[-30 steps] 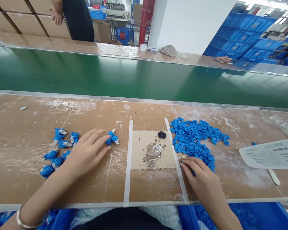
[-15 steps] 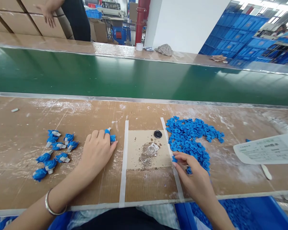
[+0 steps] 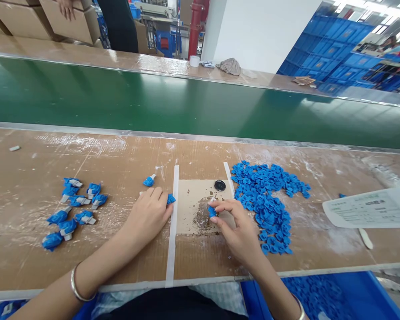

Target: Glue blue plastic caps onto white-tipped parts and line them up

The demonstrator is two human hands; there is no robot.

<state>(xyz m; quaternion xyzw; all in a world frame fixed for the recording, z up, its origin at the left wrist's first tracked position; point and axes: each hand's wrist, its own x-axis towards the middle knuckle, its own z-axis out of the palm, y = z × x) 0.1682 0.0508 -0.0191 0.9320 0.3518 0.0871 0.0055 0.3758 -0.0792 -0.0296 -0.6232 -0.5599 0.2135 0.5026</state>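
My left hand (image 3: 150, 214) is closed around a blue part (image 3: 170, 198), which pokes out past its fingertips beside the left white tape strip (image 3: 172, 240). Just behind that hand lies a blue piece with a pale tip (image 3: 149, 180). Between thumb and fingers, my right hand (image 3: 235, 224) pinches a small blue piece (image 3: 212, 210) over the cardboard pad (image 3: 186, 222). A black round disc (image 3: 220, 185) rests on the pad. To the right spreads a heap of small blue pieces (image 3: 270, 191). Several blue-and-grey assemblies (image 3: 67, 227) lie at the left.
A green belt (image 3: 186, 106) runs behind the table. At the right are a printed sheet (image 3: 373, 208) and a white tool (image 3: 366, 238). A blue bin (image 3: 360, 293) sits below the front edge. Across the belt, a person (image 3: 120, 26) stands by cartons (image 3: 23, 20).
My right hand has moved left from the heap to the pad with its blue piece. My left hand has shifted right with a blue part, and the pale-tipped piece behind it is now uncovered.
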